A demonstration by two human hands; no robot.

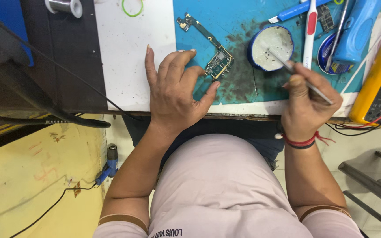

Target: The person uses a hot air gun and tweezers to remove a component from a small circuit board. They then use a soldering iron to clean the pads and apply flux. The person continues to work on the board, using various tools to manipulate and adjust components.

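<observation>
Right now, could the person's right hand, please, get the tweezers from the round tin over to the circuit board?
Probably yes. The right hand holds the tweezers with their tip in the round tin. The circuit board lies just beside it on the blue mat, steadied by the left hand, with nothing between.

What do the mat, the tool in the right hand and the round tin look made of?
Mat: looks like rubber or silicone, matte blue, stained dark.
Tweezers in right hand: bare metal, thin, shiny grey.
Round tin: likely metal, blue wall, whitish paste inside.

blue labelled tin (326, 53) | top right | under blue tool (353, 35)
</observation>
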